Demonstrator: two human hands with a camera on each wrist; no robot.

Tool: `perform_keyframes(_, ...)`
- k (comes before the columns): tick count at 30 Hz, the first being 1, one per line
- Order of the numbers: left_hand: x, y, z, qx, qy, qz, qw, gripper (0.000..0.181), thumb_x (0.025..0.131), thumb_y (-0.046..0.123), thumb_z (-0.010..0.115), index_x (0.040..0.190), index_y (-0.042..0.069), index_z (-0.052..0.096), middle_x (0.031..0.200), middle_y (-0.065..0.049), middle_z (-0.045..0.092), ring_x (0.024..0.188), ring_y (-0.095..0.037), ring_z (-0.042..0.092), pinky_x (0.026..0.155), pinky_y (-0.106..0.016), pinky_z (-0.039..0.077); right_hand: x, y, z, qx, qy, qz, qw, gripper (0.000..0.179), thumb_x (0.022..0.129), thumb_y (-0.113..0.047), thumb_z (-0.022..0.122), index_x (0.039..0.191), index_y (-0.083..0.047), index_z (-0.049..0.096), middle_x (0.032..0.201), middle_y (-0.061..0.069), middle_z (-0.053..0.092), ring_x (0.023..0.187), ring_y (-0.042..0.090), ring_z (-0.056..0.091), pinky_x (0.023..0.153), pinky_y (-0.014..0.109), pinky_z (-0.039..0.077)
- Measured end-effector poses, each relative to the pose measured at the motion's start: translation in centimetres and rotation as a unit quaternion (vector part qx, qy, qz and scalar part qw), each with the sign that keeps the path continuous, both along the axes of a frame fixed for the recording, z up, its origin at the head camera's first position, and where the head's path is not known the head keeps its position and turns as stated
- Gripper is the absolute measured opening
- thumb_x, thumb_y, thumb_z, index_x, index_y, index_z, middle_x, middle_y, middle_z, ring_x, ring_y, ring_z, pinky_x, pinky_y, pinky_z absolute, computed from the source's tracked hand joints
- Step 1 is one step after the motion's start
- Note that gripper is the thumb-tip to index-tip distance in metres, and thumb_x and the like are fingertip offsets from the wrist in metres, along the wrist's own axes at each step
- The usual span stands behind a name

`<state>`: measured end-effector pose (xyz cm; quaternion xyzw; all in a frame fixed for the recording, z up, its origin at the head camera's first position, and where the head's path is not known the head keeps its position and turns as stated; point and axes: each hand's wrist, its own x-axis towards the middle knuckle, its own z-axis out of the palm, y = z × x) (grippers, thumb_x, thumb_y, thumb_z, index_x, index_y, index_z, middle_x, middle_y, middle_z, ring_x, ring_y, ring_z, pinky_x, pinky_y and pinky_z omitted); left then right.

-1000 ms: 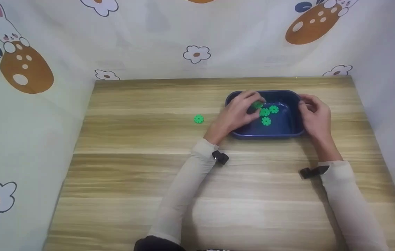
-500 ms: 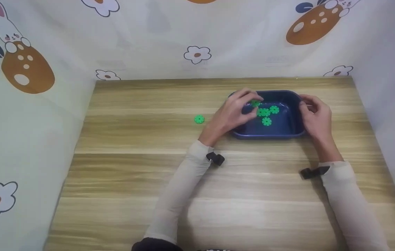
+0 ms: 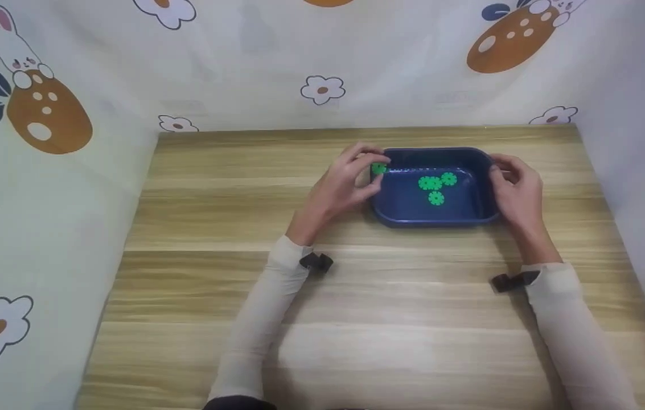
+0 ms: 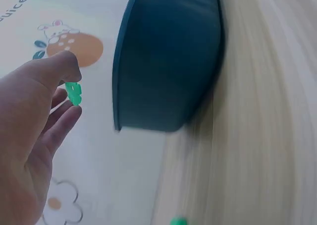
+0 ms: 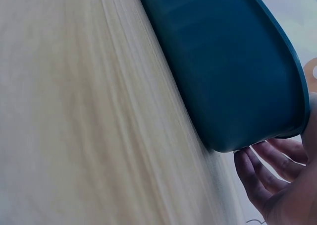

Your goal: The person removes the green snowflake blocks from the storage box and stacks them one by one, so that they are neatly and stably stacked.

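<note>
In the head view my left hand (image 3: 336, 185) is at the left rim of a dark blue plastic tub (image 3: 442, 221). Thumb and fingertips pinch a small green notched disc (image 3: 379, 168), which the left wrist view shows edge-on as a green disc (image 4: 74, 93) held above the rim's height. My right hand (image 3: 518, 193) grips the tub's right end, thumb at the rim and fingers against the outer wall (image 5: 233, 86). Several similar green discs (image 3: 436, 198) lie on the tub floor, two of them overlapping.
The tub stands on a wood-grain table (image 3: 390, 319), toward its back right. Printed cloth walls (image 3: 242, 62) rise behind and on both sides. A bit of another green disc (image 4: 179, 221) shows on the table in the left wrist view; my left hand hides it from the head camera.
Holding the green disc, my left hand has moved left from over the tub's inside to its left rim. Another disc now shows in the tub's cluster. The right hand stays in place.
</note>
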<state>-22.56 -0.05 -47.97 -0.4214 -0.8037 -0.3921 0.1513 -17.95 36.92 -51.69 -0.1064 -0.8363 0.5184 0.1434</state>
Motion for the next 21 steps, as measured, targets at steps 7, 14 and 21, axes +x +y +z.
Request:
perform_keyframes(7, 0.2, -3.5, -0.7, -0.02, -0.011, 0.024, 0.9995, 0.03, 0.096, 0.005, 0.075, 0.126, 0.004, 0.074, 0.129, -0.01, 0.072, 0.122, -0.021, 0.068, 0.114, -0.021, 0.051, 0.0, -0.2, 0.0, 0.002, -0.005, -0.002, 1.0, 0.032, 0.106, -0.025, 0.063, 0.133, -0.012, 0.076, 0.114, 0.001, 0.076, 0.096, -0.001, 0.072, 0.09, 0.011, 0.055)
perform_keyframes(14, 0.6, -5.9, -1.2, -0.054, -0.073, 0.033, 0.9953, 0.032, 0.095, 0.004, 0.076, 0.127, 0.002, 0.073, 0.127, -0.011, 0.074, 0.118, -0.025, 0.07, 0.107, -0.03, 0.058, 0.1, -0.3, 0.1, -0.002, -0.004, 0.001, 1.0, 0.032, 0.106, -0.025, 0.063, 0.133, -0.012, 0.076, 0.114, 0.003, 0.076, 0.097, 0.0, 0.072, 0.09, 0.011, 0.055)
perform_keyframes(21, 0.4, -7.3, -1.4, -0.117, -0.175, 0.036, 0.9769, 0.036, 0.094, 0.005, 0.076, 0.129, 0.001, 0.073, 0.131, -0.015, 0.07, 0.118, -0.03, 0.071, 0.103, -0.04, 0.062, -0.1, -0.1, -0.1, -0.005, -0.007, -0.005, 1.0, 0.033, 0.106, -0.022, 0.063, 0.134, -0.01, 0.075, 0.117, 0.005, 0.076, 0.096, -0.001, 0.071, 0.09, 0.01, 0.055)
